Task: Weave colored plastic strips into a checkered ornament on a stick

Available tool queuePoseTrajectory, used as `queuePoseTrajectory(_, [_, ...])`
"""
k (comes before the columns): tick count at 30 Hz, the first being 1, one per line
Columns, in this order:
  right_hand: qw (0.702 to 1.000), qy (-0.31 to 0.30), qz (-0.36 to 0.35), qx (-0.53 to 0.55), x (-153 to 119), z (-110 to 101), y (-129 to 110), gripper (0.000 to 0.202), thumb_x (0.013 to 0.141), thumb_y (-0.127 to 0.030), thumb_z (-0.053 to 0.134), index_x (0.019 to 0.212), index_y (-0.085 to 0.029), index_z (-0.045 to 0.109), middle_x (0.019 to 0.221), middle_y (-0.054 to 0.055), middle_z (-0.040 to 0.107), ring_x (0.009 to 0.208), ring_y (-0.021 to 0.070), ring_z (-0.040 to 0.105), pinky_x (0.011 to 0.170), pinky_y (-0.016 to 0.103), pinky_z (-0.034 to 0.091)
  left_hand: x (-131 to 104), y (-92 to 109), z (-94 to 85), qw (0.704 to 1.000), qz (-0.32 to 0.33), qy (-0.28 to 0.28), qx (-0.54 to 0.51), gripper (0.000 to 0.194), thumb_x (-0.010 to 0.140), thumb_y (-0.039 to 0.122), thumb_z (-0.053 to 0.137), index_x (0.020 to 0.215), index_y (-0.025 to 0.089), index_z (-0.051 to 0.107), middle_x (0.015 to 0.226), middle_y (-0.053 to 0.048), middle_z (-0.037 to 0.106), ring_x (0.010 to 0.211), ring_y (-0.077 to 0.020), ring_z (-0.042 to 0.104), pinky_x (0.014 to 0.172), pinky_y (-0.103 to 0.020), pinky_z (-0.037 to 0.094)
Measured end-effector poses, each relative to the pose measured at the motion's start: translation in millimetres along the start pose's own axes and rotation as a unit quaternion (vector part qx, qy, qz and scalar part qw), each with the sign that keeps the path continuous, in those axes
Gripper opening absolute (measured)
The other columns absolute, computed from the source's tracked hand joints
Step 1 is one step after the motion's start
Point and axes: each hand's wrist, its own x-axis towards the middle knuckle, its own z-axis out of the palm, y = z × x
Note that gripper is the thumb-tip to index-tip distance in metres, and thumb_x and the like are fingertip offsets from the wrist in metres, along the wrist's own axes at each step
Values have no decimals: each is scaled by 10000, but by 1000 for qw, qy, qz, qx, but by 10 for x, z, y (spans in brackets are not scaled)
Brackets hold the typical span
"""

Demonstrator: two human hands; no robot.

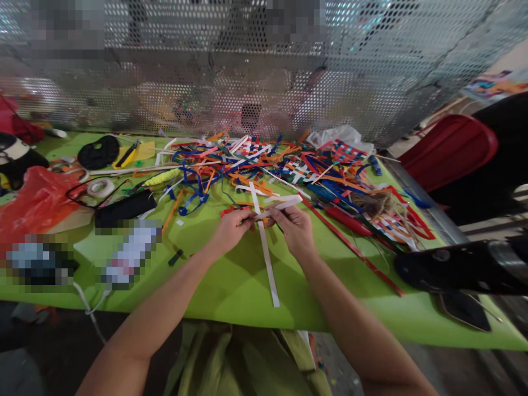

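Note:
Both my hands are raised over the middle of the green table, close together on crossed white strips. My left hand (236,224) pinches the strips where they meet, its fingertips pressed together. My right hand (293,224) is closed on a white strip (286,203) that points to the upper right. Another long white strip (267,264) runs between the hands and hangs down toward the table's front edge. Fingers partly hide the crossing. Just behind my left hand lies something red (231,211), mostly covered.
Colourful loose strips (198,165) and woven pieces (299,171) heap along the back. To the left are an orange-red plastic bag (37,203), a tape roll (100,187), glasses, a black case (126,209) and a yellow cutter (127,154). A black bottle-like object (449,267) juts in at right.

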Motion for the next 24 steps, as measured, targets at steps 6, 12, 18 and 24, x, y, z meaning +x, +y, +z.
queuePoseTrajectory(6, [981,-73,-94,-151,-133,110,36,188,866,-353,616,843,-218,745,827,43,702,647,152,643,625,278,533,-14,-54,19,999,12,35,33,197,866,180,449,815,175,639,662,15,608,637,-122,543,630,-228,403])
queuePoseTrajectory(12, [963,-82,-137,-216,-167,122,-1,198,893,-343,586,921,-256,761,838,34,698,659,150,644,660,261,510,-19,-82,26,996,77,41,24,199,889,248,448,872,182,636,730,-10,596,702,-137,527,674,-247,412])
queuePoseTrajectory(18, [972,-26,-138,-186,-115,72,-90,248,890,-403,584,864,-233,762,765,35,691,587,151,620,604,276,500,5,-71,51,999,31,17,27,283,931,389,438,799,182,578,642,23,511,631,-117,492,639,-241,390])
queuePoseTrajectory(24, [970,-46,-150,-188,-143,91,-85,221,897,-355,573,864,-237,757,762,30,685,577,139,614,599,267,488,-29,-13,16,998,40,33,44,312,927,394,440,697,190,496,631,25,448,613,-119,436,594,-240,357])
